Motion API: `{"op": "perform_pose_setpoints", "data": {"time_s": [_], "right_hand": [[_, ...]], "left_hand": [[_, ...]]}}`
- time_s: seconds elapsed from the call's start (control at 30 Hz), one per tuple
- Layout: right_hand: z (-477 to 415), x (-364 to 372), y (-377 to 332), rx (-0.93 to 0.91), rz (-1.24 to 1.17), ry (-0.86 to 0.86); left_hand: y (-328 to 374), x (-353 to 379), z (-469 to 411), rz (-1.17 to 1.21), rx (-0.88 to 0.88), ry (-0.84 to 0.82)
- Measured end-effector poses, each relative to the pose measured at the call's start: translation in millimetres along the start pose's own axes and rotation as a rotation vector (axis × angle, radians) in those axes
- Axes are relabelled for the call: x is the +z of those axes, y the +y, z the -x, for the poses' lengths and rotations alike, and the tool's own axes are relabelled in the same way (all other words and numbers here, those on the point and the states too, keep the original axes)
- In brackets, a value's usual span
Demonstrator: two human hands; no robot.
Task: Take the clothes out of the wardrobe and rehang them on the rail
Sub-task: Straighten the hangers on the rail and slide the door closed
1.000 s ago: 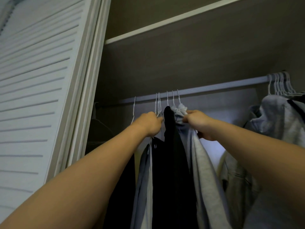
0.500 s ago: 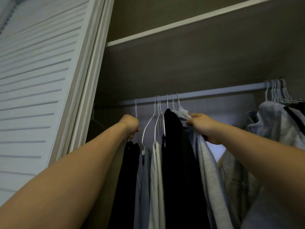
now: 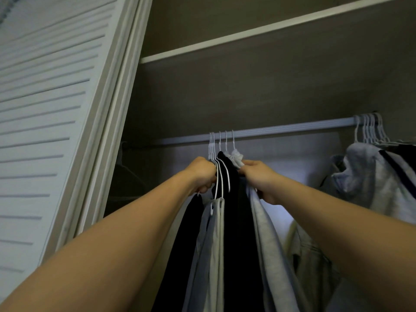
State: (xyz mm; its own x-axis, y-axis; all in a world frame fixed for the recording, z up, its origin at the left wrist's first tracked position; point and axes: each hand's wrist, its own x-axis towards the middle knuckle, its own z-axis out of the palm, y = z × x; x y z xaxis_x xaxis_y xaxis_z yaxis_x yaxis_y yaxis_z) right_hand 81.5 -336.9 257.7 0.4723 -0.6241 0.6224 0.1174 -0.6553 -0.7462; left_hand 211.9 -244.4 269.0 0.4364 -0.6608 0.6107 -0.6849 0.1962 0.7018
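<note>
Clothes [image 3: 231, 221] on white hangers [image 3: 221, 176] hang bunched between your hands, hooked on the rail [image 3: 281, 130] just above them. Your left hand [image 3: 201, 174] curls around the white hangers; your right hand [image 3: 258, 179] grips the grey garment [image 3: 265, 233] on the bunch's opposite side. Other garments [image 3: 369, 176] hang well beyond your right hand.

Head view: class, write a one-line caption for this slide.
Left hand grips white hangers, right hand grips a grey garment, hung clothes bunched between them under the wardrobe rail.
</note>
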Motion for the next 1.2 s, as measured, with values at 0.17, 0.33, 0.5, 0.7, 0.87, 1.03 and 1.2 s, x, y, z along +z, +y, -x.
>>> {"op": "perform_pose_setpoints", "data": {"time_s": [0.17,0.33,0.5,0.7,0.87,1.03,1.2], "right_hand": [[-2.8,22.3,0.0,0.013,-0.030,-0.051],[-4.4,21.1,4.9,0.027,-0.088,-0.039],[7.0,22.0,1.6,0.037,-0.107,-0.026],[42.2,12.5,-11.9,0.035,-0.086,-0.065],[83.7,0.3,-23.2,0.073,-0.021,-0.121],[134.4,-10.3,-36.2,0.007,0.064,-0.110],[172.2,-14.8,-39.2,-0.060,0.134,-0.162]], "left_hand": [[-8.5,-5.4,0.1,-0.011,-0.015,0.010],[-25.5,-19.7,-3.6,-0.067,-0.056,0.061],[-26.4,-16.7,-1.3,-0.063,-0.073,0.079],[-21.5,-23.5,16.5,-0.063,-0.051,0.118],[-11.0,-31.1,54.4,-0.297,-0.018,0.098],[-3.1,-31.9,118.7,-0.521,-0.017,0.105],[7.8,-46.9,181.8,-0.747,0.202,0.094]]}}
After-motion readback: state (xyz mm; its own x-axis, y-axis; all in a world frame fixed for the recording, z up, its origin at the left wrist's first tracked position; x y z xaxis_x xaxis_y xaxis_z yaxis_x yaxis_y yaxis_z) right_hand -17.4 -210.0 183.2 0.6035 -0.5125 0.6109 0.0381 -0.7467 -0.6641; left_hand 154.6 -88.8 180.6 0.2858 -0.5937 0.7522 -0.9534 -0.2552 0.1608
